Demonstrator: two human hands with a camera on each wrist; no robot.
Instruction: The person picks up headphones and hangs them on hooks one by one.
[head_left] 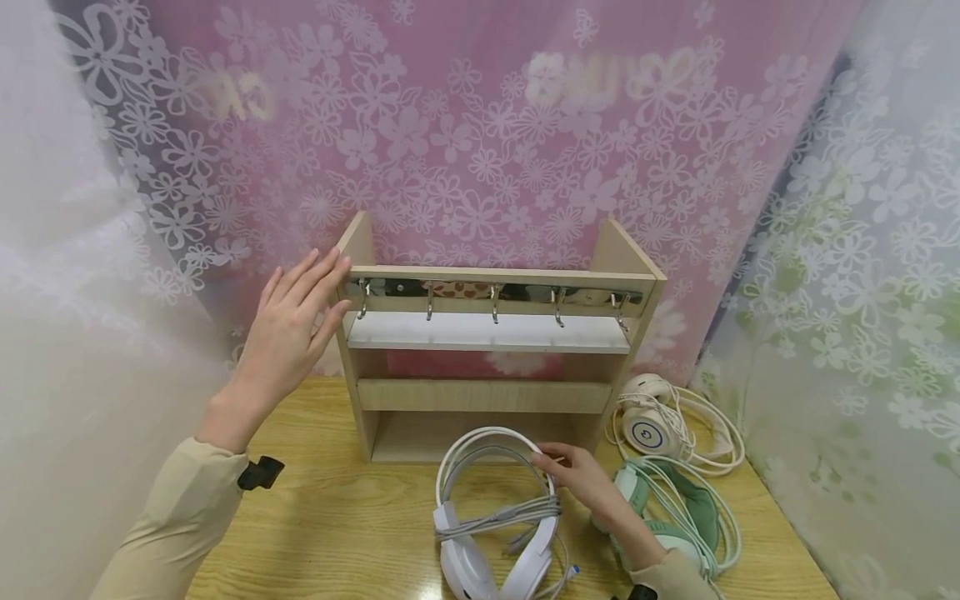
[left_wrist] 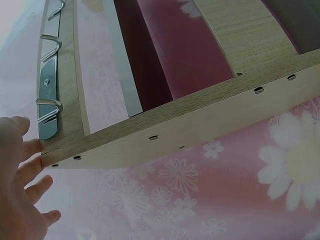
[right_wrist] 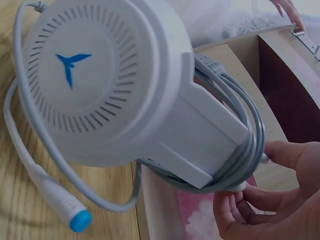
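"Steadying the hook rack (head_left: pixel 483 396), mid-frame, seems the left hand (head_left: pixel 288 321)'s step?"

"Yes, fingers apart at its upper-left corner; the right hand (head_left: pixel 577 475) pinches the white headphones (head_left: pixel 465 562)' band, lower centre."

"Next?"

"Probably a firm pinch, loose cable (right_wrist: pixel 112 206) clear."

"Surroundings?"

"Wood-grain table (head_left: pixel 330 517), pink floral backdrop (head_left: pixel 480 125), cream headset (head_left: pixel 648 429) and green headset (head_left: pixel 690 492) lower right."
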